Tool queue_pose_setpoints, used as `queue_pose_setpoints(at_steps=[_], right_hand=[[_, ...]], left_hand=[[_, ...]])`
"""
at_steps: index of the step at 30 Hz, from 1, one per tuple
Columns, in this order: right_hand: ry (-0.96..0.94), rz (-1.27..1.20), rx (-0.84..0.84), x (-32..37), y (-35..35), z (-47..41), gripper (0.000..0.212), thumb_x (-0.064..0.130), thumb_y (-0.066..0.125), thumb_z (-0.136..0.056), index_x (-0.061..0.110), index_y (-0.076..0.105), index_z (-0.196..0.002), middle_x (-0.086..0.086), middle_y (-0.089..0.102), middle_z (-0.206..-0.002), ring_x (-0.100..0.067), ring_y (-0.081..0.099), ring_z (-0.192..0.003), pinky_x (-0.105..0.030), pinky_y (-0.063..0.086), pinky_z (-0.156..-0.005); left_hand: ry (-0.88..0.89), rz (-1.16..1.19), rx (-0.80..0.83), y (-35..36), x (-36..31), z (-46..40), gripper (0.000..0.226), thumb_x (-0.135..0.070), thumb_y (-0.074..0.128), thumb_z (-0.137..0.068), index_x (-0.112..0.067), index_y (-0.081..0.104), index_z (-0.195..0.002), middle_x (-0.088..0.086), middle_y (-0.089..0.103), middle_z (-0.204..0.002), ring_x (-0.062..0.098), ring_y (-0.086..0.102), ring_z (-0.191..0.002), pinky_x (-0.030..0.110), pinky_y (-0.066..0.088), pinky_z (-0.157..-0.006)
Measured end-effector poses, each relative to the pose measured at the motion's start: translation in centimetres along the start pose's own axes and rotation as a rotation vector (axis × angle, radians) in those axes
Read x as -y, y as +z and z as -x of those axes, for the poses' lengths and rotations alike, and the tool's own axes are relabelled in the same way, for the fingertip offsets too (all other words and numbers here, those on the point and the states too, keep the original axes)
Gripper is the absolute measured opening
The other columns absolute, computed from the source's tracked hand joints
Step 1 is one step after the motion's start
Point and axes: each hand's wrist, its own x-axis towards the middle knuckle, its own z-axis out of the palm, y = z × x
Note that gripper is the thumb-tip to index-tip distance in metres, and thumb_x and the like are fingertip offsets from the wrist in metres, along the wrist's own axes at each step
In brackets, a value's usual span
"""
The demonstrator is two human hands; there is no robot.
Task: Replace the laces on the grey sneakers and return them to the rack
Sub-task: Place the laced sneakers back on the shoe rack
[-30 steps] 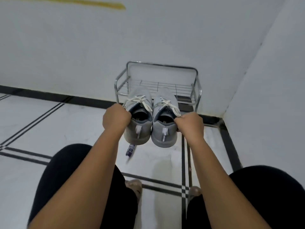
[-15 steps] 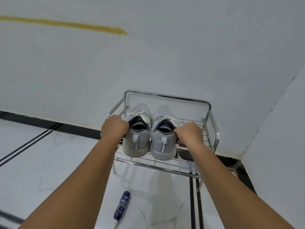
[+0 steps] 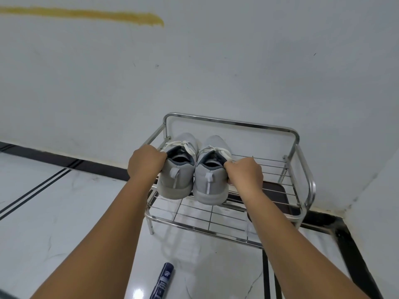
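Since half a second ago: sneakers carried deeper over the rack, heels now past its front rail; view closer. White wall (image 3: 216, 61) behind, yellow streak (image 3: 86, 15) high on it; second wall meeting it at right in a corner. Glossy white floor (image 3: 54, 212) with black border lines. Chrome wire rack (image 3: 295, 134) against the wall, dark mat (image 3: 278, 190) under its right side. Grey sneakers (image 3: 176, 180) side by side on or just above the wire shelf, cannot tell which, heels toward camera, white laces (image 3: 187, 146) tied. Left hand (image 3: 146, 162) curled on left shoe's collar; right hand (image 3: 245, 172) gripping right shoe's collar. Blue tube (image 3: 163, 279) on floor, near.
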Motion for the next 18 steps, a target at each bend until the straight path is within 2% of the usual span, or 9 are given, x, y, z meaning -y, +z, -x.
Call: queue_pose_setpoints(at_steps=[2, 4, 6, 7, 9, 11, 13, 15, 18], right_hand=[[0.006, -0.129, 0.149, 0.2, -0.8, -0.4, 0.028, 0.032, 0.058, -0.076, 0.007, 0.067, -0.083, -0.013, 0.071, -0.085, -0.031, 0.068, -0.083, -0.038, 0.057, -0.07], [0.039, -0.244, 0.389, 0.4, -2.6, -0.6, 0.02, 0.019, 0.061, -0.08, 0.009, 0.064, -0.097, -0.012, 0.069, -0.096, -0.027, 0.067, -0.091, -0.04, 0.058, -0.083], [0.023, -0.307, 0.684, 0.4, -4.2, 0.1, 0.04, 0.007, 0.063, -0.086, 0.022, 0.049, -0.121, -0.008, 0.061, -0.115, -0.023, 0.062, -0.106, -0.031, 0.053, -0.084], [-0.018, -0.292, 0.75, 0.2, -4.3, 0.5, 0.055, 0.008, 0.068, -0.085, 0.029, 0.04, -0.128, -0.005, 0.058, -0.122, -0.021, 0.059, -0.111, -0.03, 0.051, -0.087], [-0.166, -0.102, 0.671, 0.0, -3.3, 1.3, 0.083, 0.023, 0.08, -0.076, 0.034, 0.029, -0.14, 0.001, 0.052, -0.131, -0.019, 0.053, -0.12, -0.032, 0.046, -0.096], [-0.298, 0.045, 0.465, -0.2, -1.7, 1.8, 0.1, 0.038, 0.085, -0.068, 0.032, 0.026, -0.148, 0.002, 0.049, -0.138, -0.019, 0.05, -0.124, -0.03, 0.043, -0.098], [-0.352, 0.057, 0.329, -0.5, -0.6, 2.1, 0.093, 0.041, 0.084, -0.068, 0.032, 0.033, -0.146, -0.001, 0.053, -0.136, -0.022, 0.051, -0.122, -0.03, 0.043, -0.091], [-0.371, 0.08, 0.259, -0.8, -0.1, 2.3, 0.083, 0.042, 0.081, -0.072, 0.03, 0.039, -0.143, -0.004, 0.056, -0.132, -0.024, 0.053, -0.119, -0.031, 0.043, -0.088], [-0.386, 0.115, 0.192, -1.1, 0.9, 2.4, 0.08, 0.046, 0.078, -0.074, 0.028, 0.039, -0.142, -0.005, 0.057, -0.13, -0.025, 0.054, -0.116, -0.036, 0.047, -0.089]], left_hand=[[0.045, 0.105, 0.084, -0.3, 0.3, -0.1, 0.056, -0.055, 0.045, -0.091, -0.008, 0.064, -0.069, 0.011, 0.07, -0.079, 0.028, 0.064, -0.076, 0.032, 0.049, -0.068], [0.049, 0.317, 0.323, -0.9, 1.1, -0.3, 0.083, -0.083, 0.035, -0.079, -0.009, 0.071, -0.093, 0.007, 0.072, -0.093, 0.025, 0.067, -0.091, 0.039, 0.053, -0.088], [0.101, 0.396, 0.607, -1.5, 2.0, -0.3, 0.094, -0.093, 0.046, -0.06, -0.021, 0.062, -0.118, -0.003, 0.066, -0.114, 0.017, 0.063, -0.107, 0.041, 0.049, -0.098], [0.146, 0.374, 0.702, -1.4, 2.4, 0.0, 0.095, -0.088, 0.059, -0.055, -0.025, 0.054, -0.126, -0.009, 0.062, -0.121, 0.015, 0.059, -0.113, 0.04, 0.046, -0.101], [0.189, 0.3, 0.709, -0.2, 3.0, 0.6, 0.104, -0.064, 0.083, -0.052, -0.032, 0.034, -0.138, -0.013, 0.053, -0.129, 0.013, 0.052, -0.118, 0.037, 0.044, -0.102], [0.198, 0.287, 0.546, 1.4, 3.1, 1.3, 0.104, -0.041, 0.089, -0.06, -0.026, 0.026, -0.142, -0.01, 0.048, -0.124, 0.015, 0.049, -0.113, 0.031, 0.044, -0.092], [0.212, 0.355, 0.421, 2.4, 2.9, 2.2, 0.091, -0.025, 0.085, -0.07, -0.017, 0.026, -0.138, -0.004, 0.047, -0.117, 0.017, 0.048, -0.107, 0.03, 0.043, -0.085], [0.223, 0.415, 0.39, 3.1, 3.1, 2.4, 0.082, -0.021, 0.082, -0.074, -0.014, 0.026, -0.134, -0.001, 0.047, -0.116, 0.02, 0.05, -0.107, 0.033, 0.046, -0.087], [0.238, 0.467, 0.337, 3.6, 3.6, 2.0, 0.078, -0.017, 0.082, -0.073, -0.016, 0.034, -0.134, -0.001, 0.05, -0.122, 0.02, 0.051, -0.113, 0.036, 0.047, -0.092]])
